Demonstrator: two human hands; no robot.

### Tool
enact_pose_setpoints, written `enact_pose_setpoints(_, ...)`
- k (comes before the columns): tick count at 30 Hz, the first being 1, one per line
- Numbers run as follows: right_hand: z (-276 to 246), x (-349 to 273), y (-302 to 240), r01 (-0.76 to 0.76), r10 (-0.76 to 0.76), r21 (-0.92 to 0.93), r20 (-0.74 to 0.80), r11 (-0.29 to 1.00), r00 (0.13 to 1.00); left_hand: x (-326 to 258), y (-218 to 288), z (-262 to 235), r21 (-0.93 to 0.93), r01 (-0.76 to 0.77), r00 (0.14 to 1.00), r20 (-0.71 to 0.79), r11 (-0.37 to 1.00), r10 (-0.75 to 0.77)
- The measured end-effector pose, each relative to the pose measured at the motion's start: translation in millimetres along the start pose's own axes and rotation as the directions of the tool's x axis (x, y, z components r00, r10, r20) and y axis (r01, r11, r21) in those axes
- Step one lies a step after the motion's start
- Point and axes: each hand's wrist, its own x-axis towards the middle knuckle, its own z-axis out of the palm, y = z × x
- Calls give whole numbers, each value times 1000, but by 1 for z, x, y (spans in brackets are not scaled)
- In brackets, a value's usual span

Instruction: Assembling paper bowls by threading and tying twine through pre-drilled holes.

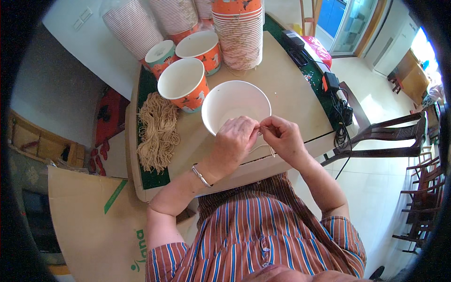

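A large white paper bucket [235, 96] stands at the near edge of the table, its open mouth facing up. My left hand [236, 141] is at its near rim, fingers pinched together. Beside it my right hand [284, 138] is closed too, fingertips meeting those of the left. A thin pale string [271, 151] hangs in a loop from between the hands; the exact spot where they grip it is hidden by the fingers. A bundle of beige strings [157, 131] lies at the table's left edge.
Orange patterned paper buckets [188, 96] stand behind the bundle, and a tall stack of buckets [237, 42] rises at the back. Black cables and adapters [340, 115] lie along the right edge. A dark chair [390, 136] is at the right, a cardboard box [89, 211] at the left.
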Motion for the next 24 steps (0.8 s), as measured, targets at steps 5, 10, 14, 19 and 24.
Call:
enact_pose_setpoints(5,0,0,-1,-2,2,4,7,1000,1000,0,0,-1,23,14,1000,-14,1000,-14)
enact_pose_setpoints(10,-1,0,-2,11,-11,-2,15,1000,1000,0,-2,-1,59,-19,1000,-1,998,19)
enact_pose_setpoints(14,-1,0,-3,26,-26,8,22,1000,999,2,-4,-3,72,-24,999,24,997,22)
enact_pose_setpoints(19,-2,-1,-2,6,-7,23,37,1000,999,9,-6,-10,-321,345,930,243,882,-276)
enact_pose_setpoints(24,2,-2,1,29,-29,31,-17,999,999,17,-26,-13,-422,555,803,496,717,-330)
